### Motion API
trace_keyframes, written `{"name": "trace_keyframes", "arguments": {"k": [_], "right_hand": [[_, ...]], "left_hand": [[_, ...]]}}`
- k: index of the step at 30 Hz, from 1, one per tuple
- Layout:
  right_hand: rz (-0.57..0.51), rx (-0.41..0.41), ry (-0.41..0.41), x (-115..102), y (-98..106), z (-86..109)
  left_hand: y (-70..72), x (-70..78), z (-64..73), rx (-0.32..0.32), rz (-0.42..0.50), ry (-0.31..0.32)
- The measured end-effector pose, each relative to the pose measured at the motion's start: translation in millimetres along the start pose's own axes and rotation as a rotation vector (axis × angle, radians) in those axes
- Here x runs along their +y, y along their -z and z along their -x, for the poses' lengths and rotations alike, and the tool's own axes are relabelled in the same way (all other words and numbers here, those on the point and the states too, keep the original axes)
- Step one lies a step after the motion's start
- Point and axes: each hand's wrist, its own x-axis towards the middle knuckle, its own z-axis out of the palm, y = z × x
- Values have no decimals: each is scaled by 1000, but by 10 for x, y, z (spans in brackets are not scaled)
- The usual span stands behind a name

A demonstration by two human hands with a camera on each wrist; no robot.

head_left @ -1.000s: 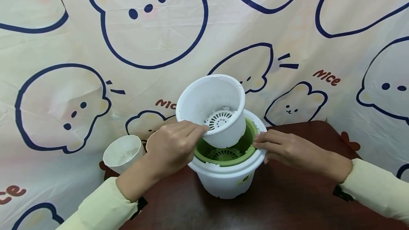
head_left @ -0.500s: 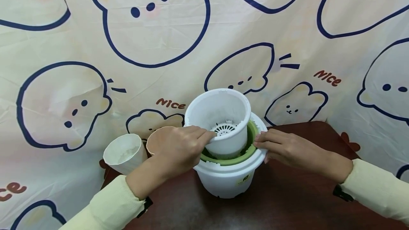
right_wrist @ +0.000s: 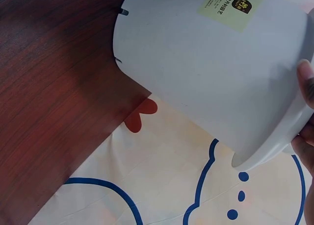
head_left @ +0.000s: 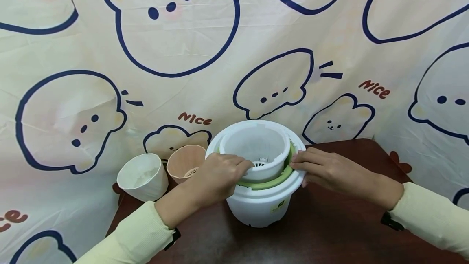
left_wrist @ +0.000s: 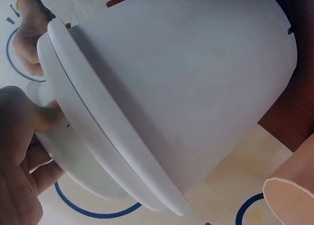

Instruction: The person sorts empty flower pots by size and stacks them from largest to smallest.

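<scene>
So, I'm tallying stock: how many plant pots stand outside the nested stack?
2: a white faceted plant pot on the far left, and a peach plant pot between it and the nested stack. Others may be hidden inside or behind.

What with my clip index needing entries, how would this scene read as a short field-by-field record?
left hand: pinches the rim of the small white pot
right hand: grips the large white pot at its rim
nesting: small white pot inside green pot, within large white pot
left of stack: white faceted pot, peach pot
surface: dark brown table
backdrop: pale cloth with cartoon outlines
</scene>
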Motion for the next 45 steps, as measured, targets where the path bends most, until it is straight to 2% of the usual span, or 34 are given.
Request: {"name": "trace_keyframes", "arguments": {"k": [8, 15, 19, 25, 29, 38, 42, 45], "right_hand": [[-11, 34, 23, 7, -13, -7], [-6, 32, 13, 14, -12, 2], [1, 36, 17, 12, -12, 6], [22, 39, 19, 8, -19, 18], [32, 40, 17, 6, -18, 18], [21, 17, -13, -6, -7, 13], [13, 17, -17, -6, -6, 6], [7, 22, -20, -5, -7, 3]], "left_hand": [[51, -10, 3, -84, 62, 54], [75, -32, 1, -140, 196, 104], [80, -26, -21, -211, 247, 127], [44, 7, -54, -329, 221, 107], [27, 21, -80, -381, 209, 93], [70, -4, -212, -484, 200, 117], [82, -11, -238, -490, 225, 154], [74, -17, -228, -462, 245, 171]]}}
